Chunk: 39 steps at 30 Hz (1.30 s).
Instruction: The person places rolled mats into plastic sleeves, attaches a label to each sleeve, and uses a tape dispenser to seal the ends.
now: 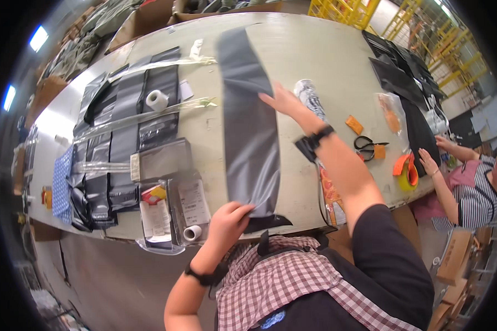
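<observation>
A long dark grey sheet of smooth, flexible material [247, 116] stretches from the near table edge toward the far side, its far end slightly blurred. My left hand [229, 223] is closed, with thumb and fingers pinching the sheet's near end. At the sheet's right edge, my right hand [288, 103] grips farther up, its thumb over the surface and some fingers hidden. A small black piece [268, 223] pokes out below the near end.
Bundled dark sheets [128, 105] lie at left under clear strips, with a tape roll [157, 100] on top. A plastic bin [163, 160] is nearby. Right of me are a patterned cylinder [309, 96], black scissors [367, 147] and orange tape [406, 172]. A co-worker's hands [429, 161] touch black material.
</observation>
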Each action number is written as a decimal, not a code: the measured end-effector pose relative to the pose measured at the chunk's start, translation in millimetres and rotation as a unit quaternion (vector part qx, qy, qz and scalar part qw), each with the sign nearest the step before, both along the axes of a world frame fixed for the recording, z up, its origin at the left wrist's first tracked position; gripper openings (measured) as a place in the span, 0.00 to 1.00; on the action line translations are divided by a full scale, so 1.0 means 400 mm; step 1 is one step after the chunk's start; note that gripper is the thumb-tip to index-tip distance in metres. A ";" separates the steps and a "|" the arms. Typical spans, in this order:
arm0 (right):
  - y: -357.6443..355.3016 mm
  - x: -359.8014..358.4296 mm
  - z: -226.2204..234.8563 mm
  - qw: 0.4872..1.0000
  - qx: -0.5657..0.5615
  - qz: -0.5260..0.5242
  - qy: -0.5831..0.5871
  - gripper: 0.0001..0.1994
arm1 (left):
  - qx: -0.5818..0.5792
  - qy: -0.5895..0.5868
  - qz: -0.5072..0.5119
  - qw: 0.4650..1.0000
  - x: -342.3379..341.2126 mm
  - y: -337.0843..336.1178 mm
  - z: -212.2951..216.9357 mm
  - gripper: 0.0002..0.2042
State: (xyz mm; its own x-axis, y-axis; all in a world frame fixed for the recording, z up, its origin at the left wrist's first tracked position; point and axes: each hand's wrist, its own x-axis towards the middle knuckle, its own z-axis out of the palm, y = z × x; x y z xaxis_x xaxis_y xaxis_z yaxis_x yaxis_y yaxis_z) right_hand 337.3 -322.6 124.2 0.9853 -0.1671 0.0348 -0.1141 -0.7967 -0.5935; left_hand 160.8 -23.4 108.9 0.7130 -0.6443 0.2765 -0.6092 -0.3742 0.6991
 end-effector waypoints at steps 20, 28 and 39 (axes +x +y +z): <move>-0.023 -1.095 -0.045 0.938 0.308 -0.057 0.149 0.42 | 0.093 -0.070 -0.019 0.993 0.331 -0.489 -0.279 0.10; -0.026 -1.060 -0.033 0.818 0.522 -0.095 0.223 0.41 | 0.055 -0.199 -0.085 0.975 0.256 -0.490 -0.152 0.18; 0.049 -0.704 -0.109 0.853 0.498 -0.080 0.135 0.29 | -0.038 0.066 0.175 0.982 0.376 -0.481 -0.255 0.11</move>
